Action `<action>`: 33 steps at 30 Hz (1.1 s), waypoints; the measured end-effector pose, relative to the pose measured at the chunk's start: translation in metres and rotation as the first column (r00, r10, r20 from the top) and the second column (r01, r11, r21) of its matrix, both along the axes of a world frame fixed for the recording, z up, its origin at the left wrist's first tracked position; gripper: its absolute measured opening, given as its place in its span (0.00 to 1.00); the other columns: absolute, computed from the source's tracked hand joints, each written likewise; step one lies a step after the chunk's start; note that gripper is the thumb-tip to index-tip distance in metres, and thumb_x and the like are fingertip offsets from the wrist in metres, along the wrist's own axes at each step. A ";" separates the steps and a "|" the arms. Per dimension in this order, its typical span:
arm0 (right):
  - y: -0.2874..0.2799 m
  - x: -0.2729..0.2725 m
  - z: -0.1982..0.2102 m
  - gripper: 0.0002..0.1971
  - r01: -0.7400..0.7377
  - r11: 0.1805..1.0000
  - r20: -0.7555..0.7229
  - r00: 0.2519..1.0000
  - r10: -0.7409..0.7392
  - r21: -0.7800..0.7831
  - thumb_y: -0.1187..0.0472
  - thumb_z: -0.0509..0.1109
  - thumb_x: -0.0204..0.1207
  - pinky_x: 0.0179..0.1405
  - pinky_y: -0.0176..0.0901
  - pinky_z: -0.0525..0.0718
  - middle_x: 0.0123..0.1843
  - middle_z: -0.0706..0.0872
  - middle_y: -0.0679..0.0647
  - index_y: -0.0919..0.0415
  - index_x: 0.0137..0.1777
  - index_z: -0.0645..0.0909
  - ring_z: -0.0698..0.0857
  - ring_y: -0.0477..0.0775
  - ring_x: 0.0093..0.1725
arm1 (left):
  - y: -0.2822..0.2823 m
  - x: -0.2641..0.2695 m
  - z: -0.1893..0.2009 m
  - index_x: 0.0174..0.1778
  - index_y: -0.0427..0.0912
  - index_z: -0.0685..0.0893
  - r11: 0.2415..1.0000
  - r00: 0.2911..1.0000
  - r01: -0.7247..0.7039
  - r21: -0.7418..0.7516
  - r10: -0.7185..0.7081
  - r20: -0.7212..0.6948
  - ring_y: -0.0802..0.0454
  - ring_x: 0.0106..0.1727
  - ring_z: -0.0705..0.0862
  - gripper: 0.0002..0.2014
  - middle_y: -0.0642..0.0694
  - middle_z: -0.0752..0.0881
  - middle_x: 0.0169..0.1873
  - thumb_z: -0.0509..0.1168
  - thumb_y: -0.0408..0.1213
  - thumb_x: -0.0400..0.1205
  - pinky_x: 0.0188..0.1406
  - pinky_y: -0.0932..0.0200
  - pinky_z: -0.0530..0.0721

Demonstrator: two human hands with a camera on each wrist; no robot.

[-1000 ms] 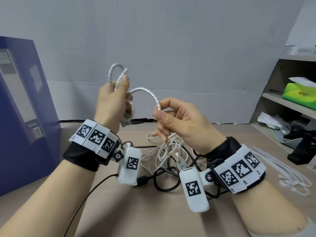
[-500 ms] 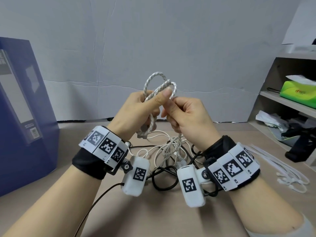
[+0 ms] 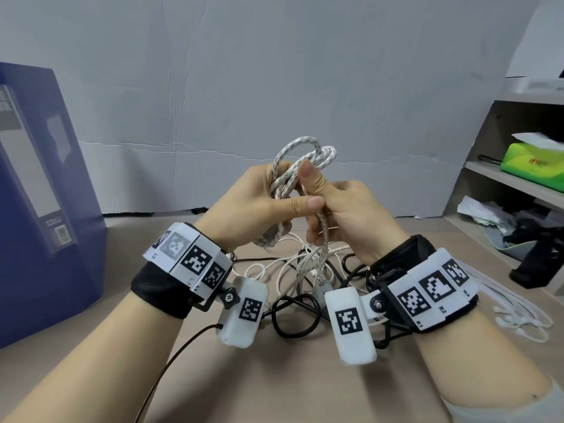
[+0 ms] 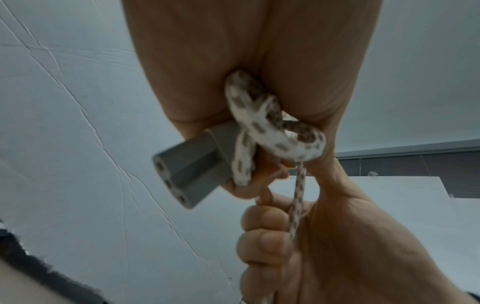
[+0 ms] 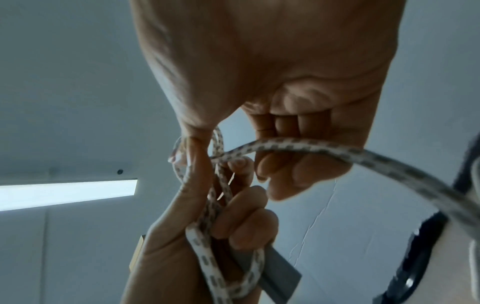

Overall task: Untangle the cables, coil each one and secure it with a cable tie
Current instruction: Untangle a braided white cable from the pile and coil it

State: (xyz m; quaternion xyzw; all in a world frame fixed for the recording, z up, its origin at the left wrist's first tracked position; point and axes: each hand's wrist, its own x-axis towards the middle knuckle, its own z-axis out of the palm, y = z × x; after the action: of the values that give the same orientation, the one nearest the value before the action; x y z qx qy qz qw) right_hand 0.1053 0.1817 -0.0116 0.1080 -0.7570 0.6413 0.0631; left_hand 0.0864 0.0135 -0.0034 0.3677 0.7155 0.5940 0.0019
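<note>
Nearest the camera, both forearms come in w/ black wrist straps and white marker blocks; a thin black lead trails off the left wrist unit across the tan desk. Just beyond the wrists, a tangle of black and thin white cables lies on the desk btwn the two arms. Above it, both hands meet mid-air, touching. Left hand has its grip closed around several loops of the white braided cable with grey flecks, thumb laid across toward the right hand; loops stick up above the fist. Left wrist view shows the cable's grey rectangular plug poking out below the curled fingers, w/ cable wound round it. Right hand is also closed, fingers curled on a single strand of the same cable, thumb up against the loops; that strand drops from the fist down into the tangle. Right wrist view shows the strand crossing under the curled fingers and arcing away. Off to the right on the desk, a bunch of white cable ties lies well apart from the tangle. Left, a tall dark blue binder box stands upright. Far right, a shelf unit carries a green tissue pack and misc clutter. Behind everything, a creased grey paper backdrop.
</note>
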 end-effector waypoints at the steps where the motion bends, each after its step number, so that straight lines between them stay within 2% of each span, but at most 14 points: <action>1: 0.001 0.000 0.000 0.34 -0.033 0.999 0.021 0.999 0.033 -0.009 0.24 0.71 0.56 0.35 0.51 0.83 0.28 0.80 0.59 0.60 0.34 0.79 0.82 0.59 0.25 | 0.000 0.000 0.000 0.50 0.36 0.82 1.000 1.000 0.016 0.002 -0.016 0.005 0.39 0.28 0.78 0.11 0.33 0.87 0.33 0.75 0.37 0.79 0.26 0.37 0.75; 3: 0.001 0.001 0.000 0.34 -0.106 0.994 0.045 0.993 0.108 -0.032 0.24 0.71 0.54 0.33 0.48 0.82 0.28 0.79 0.58 0.59 0.33 0.79 0.81 0.58 0.26 | 0.000 -0.001 -0.001 0.50 0.35 0.82 0.999 0.999 0.036 0.008 -0.036 0.004 0.40 0.28 0.79 0.10 0.32 0.86 0.32 0.75 0.36 0.80 0.26 0.39 0.75; 6: -0.001 0.000 0.001 0.30 -0.202 0.975 0.045 0.977 0.206 -0.093 0.26 0.70 0.57 0.31 0.46 0.80 0.28 0.77 0.56 0.56 0.30 0.81 0.77 0.57 0.27 | 0.000 0.000 0.001 0.48 0.31 0.81 0.999 0.999 0.030 0.034 -0.029 -0.026 0.49 0.23 0.81 0.08 0.46 0.87 0.28 0.71 0.32 0.81 0.25 0.56 0.78; 8: 0.000 -0.001 0.002 0.30 -0.253 0.958 0.040 0.965 0.261 -0.131 0.28 0.70 0.59 0.31 0.46 0.81 0.30 0.75 0.56 0.58 0.34 0.79 0.77 0.55 0.29 | 0.000 0.001 0.002 0.46 0.34 0.81 0.997 0.999 -0.002 0.071 0.005 -0.038 0.54 0.23 0.81 0.04 0.50 0.88 0.29 0.69 0.31 0.82 0.24 0.60 0.79; 10: 0.000 -0.002 0.000 0.30 -0.297 0.948 0.044 0.952 0.304 -0.116 0.31 0.71 0.64 0.34 0.45 0.81 0.31 0.77 0.55 0.61 0.44 0.78 0.77 0.55 0.30 | -0.003 -0.002 0.003 0.46 0.35 0.80 0.987 0.997 -0.072 0.145 0.076 -0.022 0.53 0.24 0.80 0.04 0.49 0.86 0.29 0.68 0.32 0.83 0.24 0.60 0.79; 12: -0.002 -0.003 -0.004 0.26 -0.312 0.948 0.049 0.948 0.315 -0.070 0.38 0.74 0.68 0.34 0.46 0.79 0.31 0.78 0.53 0.62 0.50 0.80 0.77 0.54 0.29 | -0.006 -0.008 0.004 0.45 0.36 0.79 0.959 0.984 -0.170 0.226 0.176 -0.006 0.52 0.24 0.78 0.06 0.46 0.82 0.28 0.66 0.33 0.86 0.23 0.60 0.79; 16: -0.008 -0.005 -0.014 0.14 -0.288 0.957 0.034 0.957 0.287 0.024 0.57 0.78 0.73 0.34 0.48 0.73 0.28 0.78 0.53 0.64 0.53 0.83 0.77 0.52 0.25 | -0.020 -0.020 0.008 0.41 0.41 0.77 0.846 0.900 -0.398 0.355 0.435 -0.026 0.54 0.26 0.81 0.11 0.45 0.83 0.29 0.63 0.37 0.89 0.29 0.57 0.78; 18: -0.008 -0.005 -0.015 0.07 -0.273 0.959 0.009 0.962 0.273 0.081 0.65 0.75 0.79 0.32 0.43 0.76 0.30 0.78 0.56 0.67 0.53 0.84 0.76 0.51 0.25 | -0.025 -0.023 0.009 0.44 0.40 0.76 0.812 0.874 -0.440 0.383 0.485 -0.023 0.53 0.30 0.85 0.09 0.42 0.84 0.31 0.63 0.38 0.89 0.34 0.52 0.82; 19: -0.007 -0.006 -0.014 0.05 -0.254 0.959 -0.004 0.967 0.256 0.129 0.66 0.74 0.80 0.32 0.41 0.78 0.31 0.78 0.57 0.67 0.53 0.85 0.76 0.51 0.25 | -0.026 -0.023 0.010 0.45 0.40 0.74 0.801 0.876 -0.438 0.407 0.482 -0.006 0.51 0.31 0.86 0.09 0.45 0.82 0.29 0.62 0.37 0.90 0.36 0.50 0.84; 22: -0.004 -0.009 -0.017 0.07 -0.188 0.937 -0.047 0.976 0.210 0.294 0.59 0.74 0.81 0.38 0.45 0.79 0.29 0.82 0.56 0.64 0.48 0.87 0.79 0.53 0.28 | -0.026 -0.024 0.012 0.45 0.41 0.71 0.742 0.904 -0.408 0.532 0.412 0.118 0.48 0.24 0.82 0.08 0.51 0.73 0.23 0.61 0.34 0.90 0.43 0.38 0.90; 24: -0.002 -0.009 -0.017 0.11 -0.159 0.920 -0.058 0.980 0.192 0.359 0.54 0.73 0.82 0.43 0.49 0.77 0.28 0.83 0.52 0.61 0.44 0.87 0.80 0.53 0.32 | -0.027 -0.026 0.013 0.44 0.41 0.71 0.691 0.900 -0.432 0.580 0.373 0.225 0.49 0.20 0.76 0.08 0.49 0.71 0.22 0.62 0.32 0.89 0.36 0.44 0.89; 28: 0.004 -0.010 -0.014 0.11 -0.130 0.884 -0.063 0.982 0.176 0.450 0.49 0.74 0.80 0.46 0.51 0.79 0.32 0.86 0.49 0.55 0.40 0.88 0.82 0.49 0.37 | -0.036 -0.031 0.015 0.41 0.41 0.74 0.604 0.838 -0.544 0.582 0.358 0.412 0.50 0.17 0.70 0.09 0.50 0.71 0.19 0.64 0.30 0.87 0.24 0.57 0.79; 31: 0.009 -0.012 -0.016 0.10 -0.130 0.821 -0.050 0.981 0.190 0.556 0.48 0.75 0.80 0.46 0.56 0.81 0.35 0.85 0.55 0.54 0.43 0.88 0.79 0.51 0.37 | -0.043 -0.033 0.017 0.46 0.38 0.75 0.575 0.813 -0.579 0.577 0.355 0.462 0.50 0.17 0.68 0.04 0.49 0.70 0.18 0.64 0.30 0.86 0.21 0.61 0.74; 33: 0.010 -0.012 -0.017 0.08 -0.138 0.771 -0.036 0.978 0.204 0.621 0.48 0.74 0.80 0.41 0.52 0.76 0.35 0.83 0.58 0.51 0.46 0.90 0.77 0.51 0.36 | -0.046 -0.034 0.017 0.48 0.37 0.77 0.587 0.802 -0.595 0.548 0.403 0.440 0.51 0.16 0.69 0.02 0.50 0.71 0.18 0.65 0.30 0.84 0.21 0.61 0.74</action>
State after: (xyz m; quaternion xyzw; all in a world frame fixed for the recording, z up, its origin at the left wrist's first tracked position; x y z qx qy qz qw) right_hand 0.0935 0.1913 -0.0284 0.2234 -0.9073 0.3563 0.0041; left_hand 0.0525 -0.0322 0.0137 0.0410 0.5229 0.8275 -0.2002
